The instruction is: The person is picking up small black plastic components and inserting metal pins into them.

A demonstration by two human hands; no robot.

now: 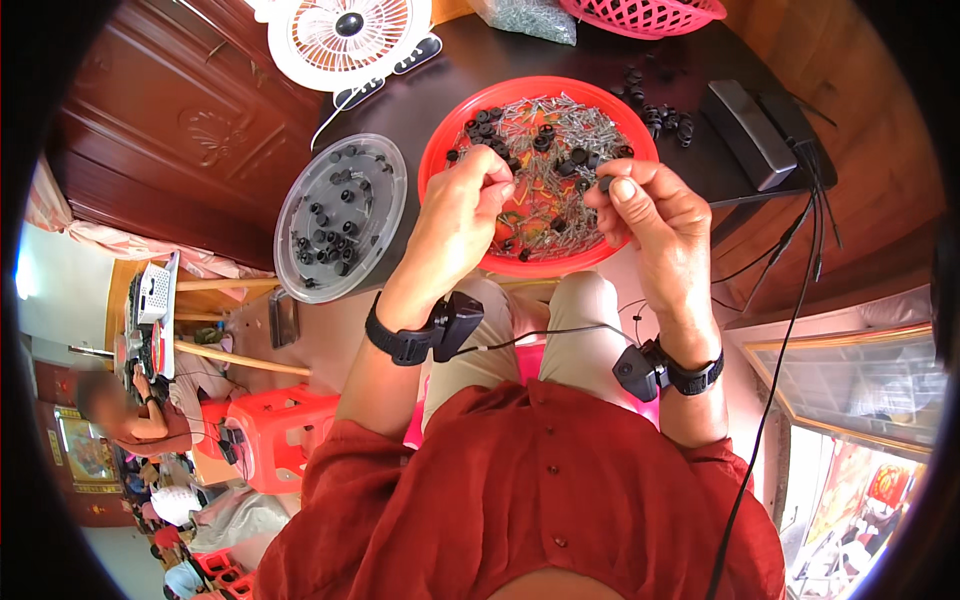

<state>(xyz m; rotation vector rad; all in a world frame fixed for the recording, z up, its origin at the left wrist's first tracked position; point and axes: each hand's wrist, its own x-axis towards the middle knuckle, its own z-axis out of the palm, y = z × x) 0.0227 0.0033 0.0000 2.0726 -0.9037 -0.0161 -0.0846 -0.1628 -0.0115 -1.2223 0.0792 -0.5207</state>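
Note:
Over the near part of a red round tray [436, 150], both my hands work close together. My right hand [662, 225] is closed, pinching a small black round cap [605, 184] between thumb and fingers. The fingers of my left hand [452, 215] are pressed together in a pinch beside it; whatever they hold is too small to make out. Loose silver screws [590, 128] fill much of the tray, with several black caps [485, 126] among them. Left of my left hand sits a clear round plastic tub lid or shallow tub [292, 200] with more black caps in it.
The dark table [440, 75] carries a white fan [345, 40], a bag of screws [525, 18], a pink basket [650, 14], loose black parts [665, 122] and a dark box [748, 135] with cables. Another person [150, 420] sits at far left near a red stool [275, 430].

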